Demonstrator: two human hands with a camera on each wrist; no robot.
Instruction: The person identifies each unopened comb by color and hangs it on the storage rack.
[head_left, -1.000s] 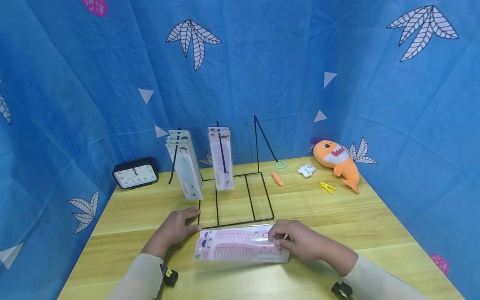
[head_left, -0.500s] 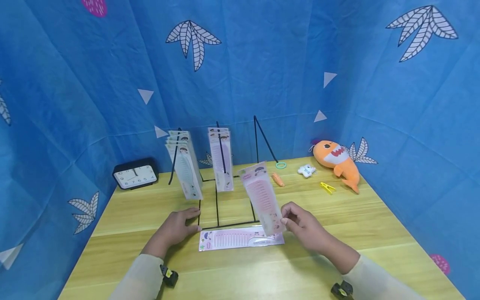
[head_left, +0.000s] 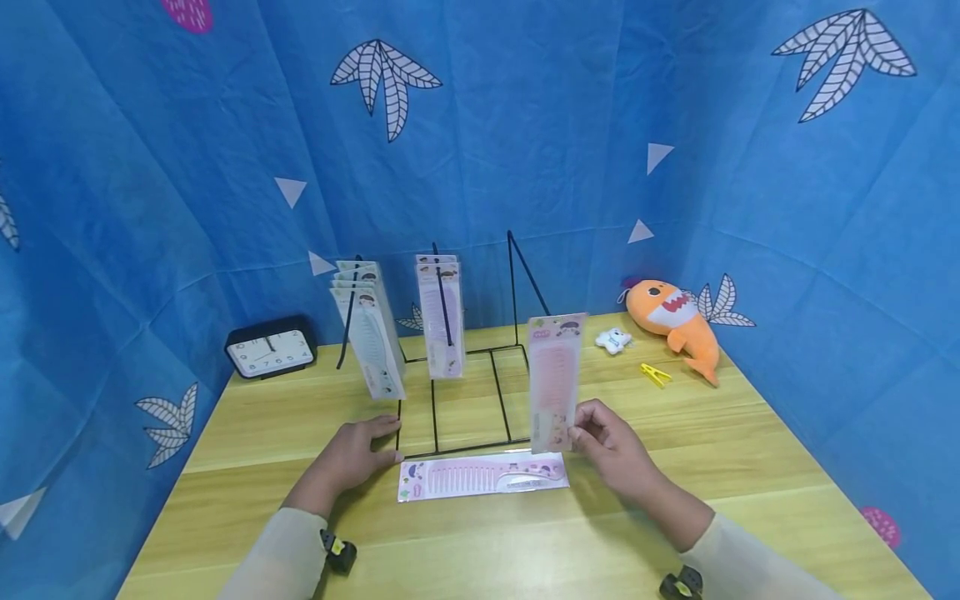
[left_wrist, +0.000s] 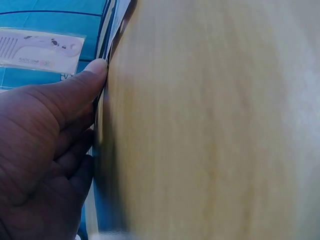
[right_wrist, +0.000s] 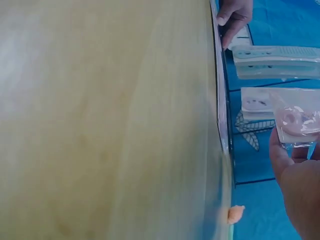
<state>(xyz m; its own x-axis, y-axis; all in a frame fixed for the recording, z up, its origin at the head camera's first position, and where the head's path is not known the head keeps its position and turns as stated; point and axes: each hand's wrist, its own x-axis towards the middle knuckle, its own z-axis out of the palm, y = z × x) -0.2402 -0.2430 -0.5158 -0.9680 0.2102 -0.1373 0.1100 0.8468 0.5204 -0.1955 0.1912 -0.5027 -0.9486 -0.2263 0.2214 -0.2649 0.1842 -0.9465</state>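
My right hand (head_left: 611, 446) pinches the lower right edge of a packaged pink comb (head_left: 555, 375), which stands upright above the table at the rack's right side. In the right wrist view, clear wrapping shows around this comb (right_wrist: 297, 120) above the thumb. My left hand (head_left: 352, 458) rests on the table with thumb and fingertips touching the front left corner of the black wire rack (head_left: 472, 448). Another packaged pink comb (head_left: 480, 477) lies flat before the rack. Green packaged combs (head_left: 371, 337) hang on the left hook, purple ones (head_left: 442, 312) on the middle hook.
The rack's right hook (head_left: 528, 271) is partly hidden by the held comb. An alarm clock (head_left: 272, 348) stands at left. On the right lie an orange shark plush (head_left: 675, 325), a small white star-shaped toy (head_left: 613, 340) and a yellow clothespin (head_left: 656, 375).
My right hand has lifted the upper pink comb off the one on the table, turned it upright and carried it toward the rack's right side. My left hand has stayed put.
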